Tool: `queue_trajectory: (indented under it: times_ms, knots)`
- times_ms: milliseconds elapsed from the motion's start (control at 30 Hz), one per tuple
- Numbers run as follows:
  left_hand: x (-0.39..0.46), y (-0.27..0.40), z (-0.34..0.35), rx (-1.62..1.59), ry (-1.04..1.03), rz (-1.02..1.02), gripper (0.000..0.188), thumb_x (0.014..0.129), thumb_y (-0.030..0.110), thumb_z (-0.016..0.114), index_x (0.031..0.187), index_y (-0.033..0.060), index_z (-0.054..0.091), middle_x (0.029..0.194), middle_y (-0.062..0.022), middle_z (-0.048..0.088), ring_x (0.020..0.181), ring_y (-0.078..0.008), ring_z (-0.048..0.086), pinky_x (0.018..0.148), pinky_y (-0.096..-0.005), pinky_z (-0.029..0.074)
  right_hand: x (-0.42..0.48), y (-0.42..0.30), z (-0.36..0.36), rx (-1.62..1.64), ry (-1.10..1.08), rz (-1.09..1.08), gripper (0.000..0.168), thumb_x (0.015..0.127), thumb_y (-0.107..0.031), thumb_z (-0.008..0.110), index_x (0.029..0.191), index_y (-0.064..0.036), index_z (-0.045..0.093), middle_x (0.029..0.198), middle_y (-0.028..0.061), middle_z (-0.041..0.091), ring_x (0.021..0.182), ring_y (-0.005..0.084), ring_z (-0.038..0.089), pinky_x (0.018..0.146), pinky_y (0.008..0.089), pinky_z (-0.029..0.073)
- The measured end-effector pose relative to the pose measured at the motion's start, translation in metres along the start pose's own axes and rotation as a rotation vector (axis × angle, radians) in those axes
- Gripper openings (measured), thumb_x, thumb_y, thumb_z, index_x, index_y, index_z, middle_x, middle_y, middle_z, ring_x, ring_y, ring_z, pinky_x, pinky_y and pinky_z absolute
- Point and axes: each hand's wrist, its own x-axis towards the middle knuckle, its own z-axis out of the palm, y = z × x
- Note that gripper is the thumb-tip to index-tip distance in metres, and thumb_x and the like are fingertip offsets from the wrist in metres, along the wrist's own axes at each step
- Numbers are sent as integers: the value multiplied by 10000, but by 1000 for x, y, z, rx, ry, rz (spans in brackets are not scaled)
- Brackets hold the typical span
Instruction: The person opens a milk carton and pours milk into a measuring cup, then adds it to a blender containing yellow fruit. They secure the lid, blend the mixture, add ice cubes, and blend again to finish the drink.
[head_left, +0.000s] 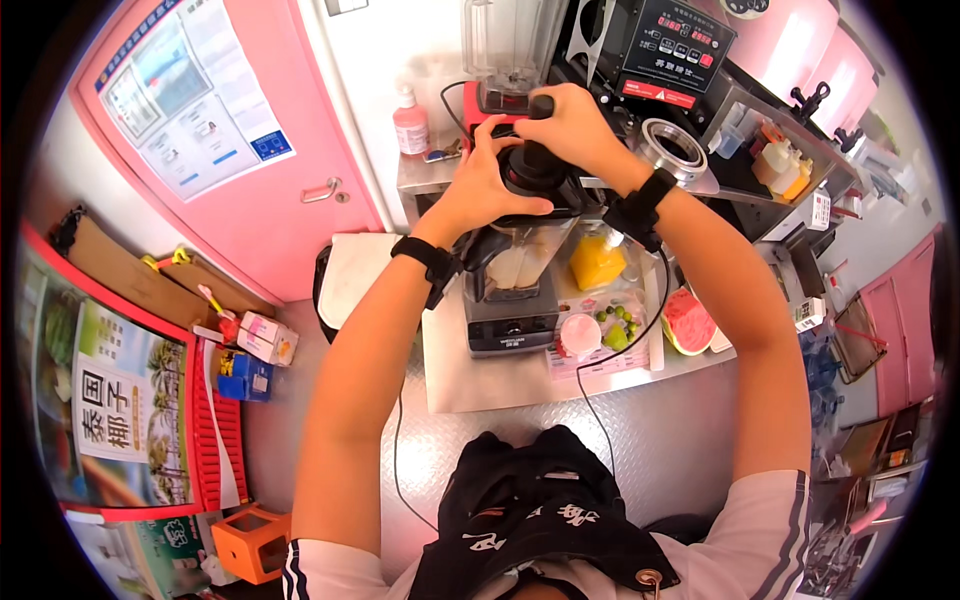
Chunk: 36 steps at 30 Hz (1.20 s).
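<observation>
A blender with a grey base (512, 330) stands on the counter in front of me. Pale, creamy contents show in its clear jar (517, 259). My right hand (581, 124) grips the black tamper (540, 154), which stands upright through the lid. My left hand (480, 180) is spread around the black blender lid (525, 217), with the thumb on the near side and the fingers on the far side. The jar's handle (484, 251) points to the left. How far the tamper reaches inside is hidden.
Right of the blender are a yellow-filled container (598, 262), a pink-topped cup (580, 334), small green fruits (616, 330) and a cut watermelon (688, 321). Behind stand a second, red-based blender (484, 105), a pink pump bottle (410, 124) and a sealing machine (671, 60). A cable (660, 300) hangs from my right wrist.
</observation>
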Motion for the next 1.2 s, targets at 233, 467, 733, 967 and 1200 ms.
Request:
queue_trajectory:
  times_ms: [233,467,733,967,1200]
  knots:
    - [-4,0,-6,-79,-61,-23,1276,622,203,955,1522,47,65,1453,-235,426,1395,-319,405,1183,-421,304,0,-4,4,-83,-51,119,195,769,-157,720,795,31,675,616,74,613,594,175,581,615,310,493]
    - [-2,3,-4,-90,-84,-4,1274,639,240,948,1518,35,49,1440,-227,440,1393,-318,402,1181,-420,292,4,0,22,794,-14,290,308,923,-268,685,764,-7,646,584,32,527,562,151,540,582,287,453]
    - [-2,-2,-5,-70,-78,15,1253,640,268,943,1511,16,77,1439,-233,459,1396,-315,400,1174,-408,298,6,10,37,1052,18,296,403,954,-239,569,631,2,561,494,50,453,431,150,443,472,293,378]
    - [-2,0,-1,-91,-6,38,1222,562,389,956,1458,29,206,1305,-164,591,1305,-345,479,1143,-445,319,2,11,39,1046,31,291,398,958,-235,524,655,20,566,500,77,458,416,173,424,486,320,402]
    - [-2,0,-1,-11,-46,10,1249,598,372,949,1489,8,153,1403,-207,508,1364,-321,434,1167,-425,285,4,16,39,1019,69,248,363,912,-201,550,642,38,581,473,84,466,385,163,425,412,308,364]
